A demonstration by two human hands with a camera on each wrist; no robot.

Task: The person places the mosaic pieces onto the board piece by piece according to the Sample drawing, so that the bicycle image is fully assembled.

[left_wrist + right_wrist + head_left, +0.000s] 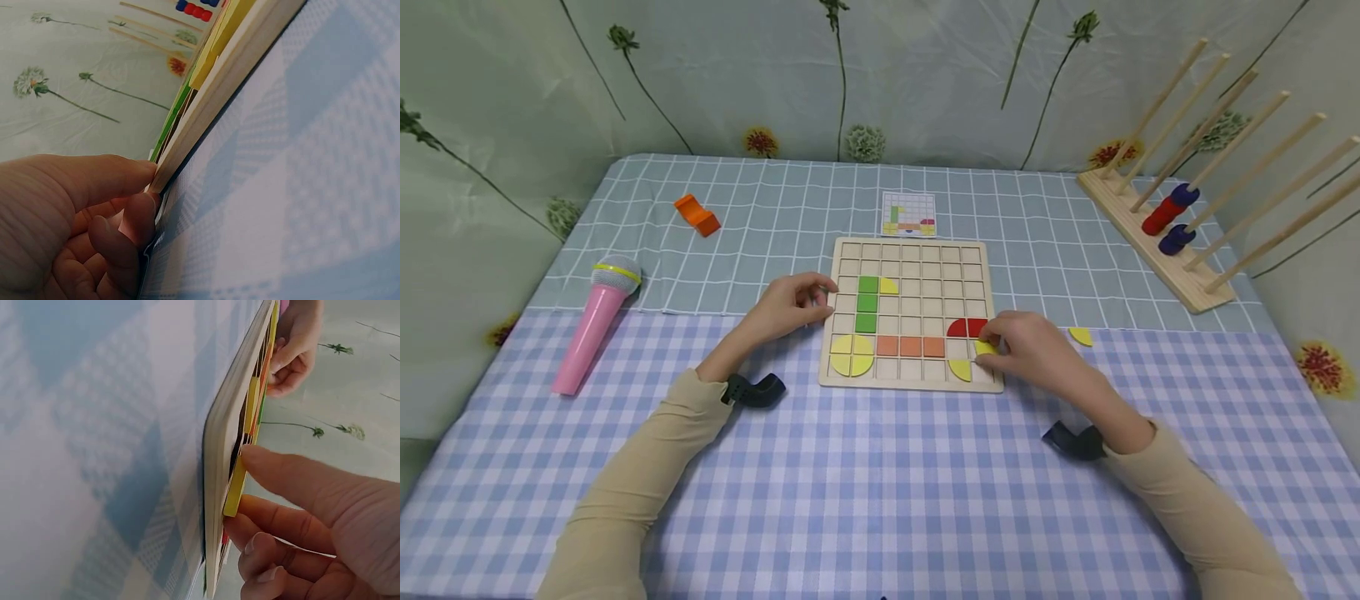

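Observation:
A wooden grid board (932,287) lies in the middle of the table. My left hand (792,304) pinches its left edge between thumb and finger. At the board's lower right corner, my right hand (1037,348) holds a yellow quarter-circle tile (235,487) by thumb and forefinger, close over the grid. Beside it lie another yellow quarter tile (959,370) and two red tiles (977,327), one with a rounded corner. Three orange squares (911,347), a yellow circle of quarter tiles (841,367), a green column (867,303) and one yellow quarter (887,286) fill other cells.
A pattern card (910,202) lies behind the board. One loose yellow quarter tile (1081,337) is right of my hand. A pink microphone (591,325) and an orange block (697,216) sit left; a wooden peg stand (1195,283) with red and blue beads stands back right.

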